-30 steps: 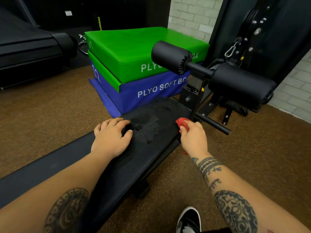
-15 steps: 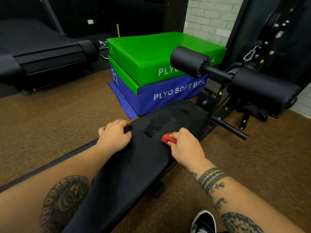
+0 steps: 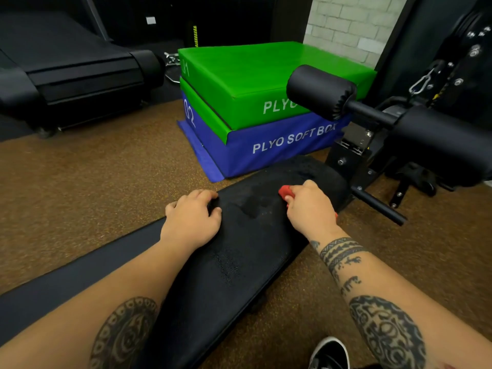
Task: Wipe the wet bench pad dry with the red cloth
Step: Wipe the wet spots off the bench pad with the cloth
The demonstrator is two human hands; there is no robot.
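Observation:
The black bench pad (image 3: pixel 239 265) runs from the lower left toward the upper right, with darker wet patches near its far end. My right hand (image 3: pixel 310 209) presses a bunched red cloth (image 3: pixel 286 192) onto the pad's right side, close to the wet patches; most of the cloth is hidden under the fingers. My left hand (image 3: pixel 193 218) rests on the pad's left edge, fingers curled over it, holding nothing else.
A green and blue plyo soft box stack (image 3: pixel 255 107) stands just beyond the bench. Black foam leg rollers (image 3: pixel 320 90) and a metal frame (image 3: pixel 354 155) rise at the bench's far end. A treadmill (image 3: pixel 66 75) sits far left. My shoe (image 3: pixel 330 352) is at the bottom.
My right hand has slid the red cloth from the pad's right edge onto its top surface, near the wet patches. My left hand stayed on the left edge.

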